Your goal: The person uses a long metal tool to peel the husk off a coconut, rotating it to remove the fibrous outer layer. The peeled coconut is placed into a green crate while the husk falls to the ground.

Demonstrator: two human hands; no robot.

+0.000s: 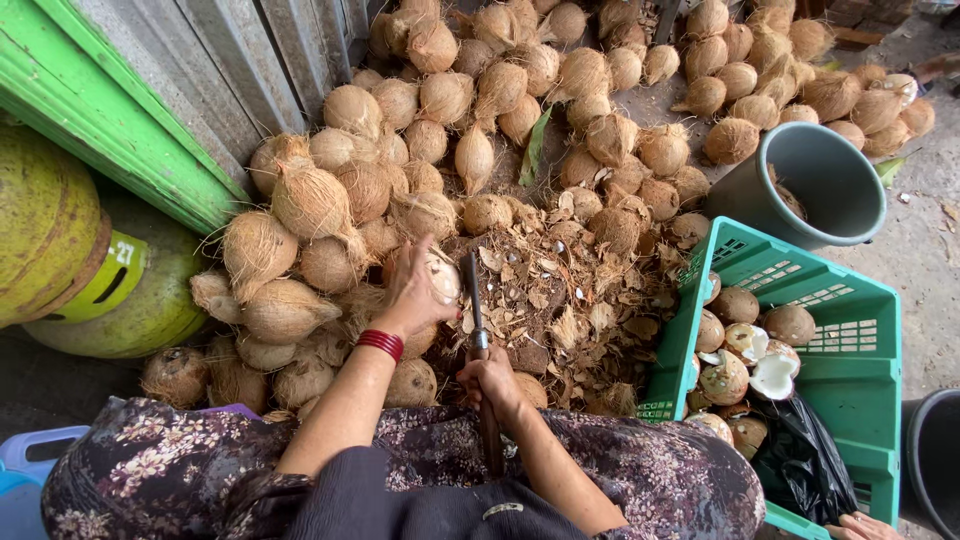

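The left hand [415, 290] clasps a half-peeled coconut [440, 275] just left of the blade [471, 290], whose handle the right hand [492, 382] clenches, and clean work probably needs the edge angled away from that holding grip.

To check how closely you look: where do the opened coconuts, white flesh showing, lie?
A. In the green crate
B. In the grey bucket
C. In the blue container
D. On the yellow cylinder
A: the opened coconuts lie inside the green crate, to the right of the person's right hand.
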